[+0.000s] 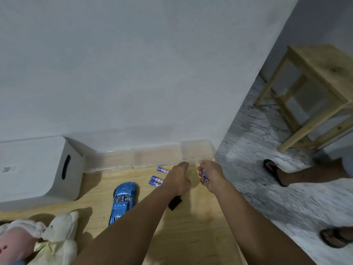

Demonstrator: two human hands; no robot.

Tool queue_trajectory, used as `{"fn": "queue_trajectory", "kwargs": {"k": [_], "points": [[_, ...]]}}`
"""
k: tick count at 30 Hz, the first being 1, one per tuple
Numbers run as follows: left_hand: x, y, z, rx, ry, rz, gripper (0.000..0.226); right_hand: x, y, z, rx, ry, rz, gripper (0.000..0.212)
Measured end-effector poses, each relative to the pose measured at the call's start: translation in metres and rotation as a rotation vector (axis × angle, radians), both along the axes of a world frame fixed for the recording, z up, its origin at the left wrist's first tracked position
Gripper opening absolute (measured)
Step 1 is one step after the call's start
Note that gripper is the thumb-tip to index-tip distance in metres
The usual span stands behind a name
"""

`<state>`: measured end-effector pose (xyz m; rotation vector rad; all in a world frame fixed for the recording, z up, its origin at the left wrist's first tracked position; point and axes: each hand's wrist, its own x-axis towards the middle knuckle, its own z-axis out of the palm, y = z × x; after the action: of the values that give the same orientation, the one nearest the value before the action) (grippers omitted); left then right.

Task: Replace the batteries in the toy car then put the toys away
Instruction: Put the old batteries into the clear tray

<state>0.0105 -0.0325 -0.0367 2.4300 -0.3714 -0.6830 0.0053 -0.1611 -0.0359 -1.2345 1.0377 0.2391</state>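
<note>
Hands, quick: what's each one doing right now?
Left hand: reaching toward the clear container; grip hidden, cannot tell.
Right hand: closed on blue batteries.

Both arms are stretched forward, bare forearms running up from the bottom of the frame, hands side by side and close but not touching. Left hand (pixel 179 176) is palm down, back of the hand to the camera, fingers curled loosely forward and down, nothing visibly gripped. Right hand (pixel 210 175) is curled into a fist, knuckles up, closed round a couple of batteries (pixel 205 176) whose ends poke out on the thumb side. Right wrist is bent slightly inward.
</note>
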Motion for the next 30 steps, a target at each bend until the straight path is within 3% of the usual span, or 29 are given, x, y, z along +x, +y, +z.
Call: {"fn": "queue_trajectory", "kwargs": {"k": [5,13,20,25,30], "points": [[0.001,0.000,-0.003,0.077,-0.071,-0.061,0.074,-0.001,-0.005,0.003,0.041,-0.042,-0.024,0.008],[0.007,-0.001,-0.003,0.147,-0.134,-0.092,0.088,0.005,-0.009,0.011,-0.007,-0.129,-0.037,0.026],[0.016,-0.003,0.005,0.177,-0.121,-0.074,0.085,0.008,-0.011,0.009,-0.045,-0.096,-0.059,0.026],[0.021,-0.003,0.013,0.129,-0.074,-0.039,0.090,0.015,-0.016,0.015,0.141,-0.136,-0.178,0.012],[0.026,-0.002,0.018,0.122,-0.023,-0.024,0.097,0.024,-0.025,0.016,0.329,-0.234,-0.257,0.021]]}}
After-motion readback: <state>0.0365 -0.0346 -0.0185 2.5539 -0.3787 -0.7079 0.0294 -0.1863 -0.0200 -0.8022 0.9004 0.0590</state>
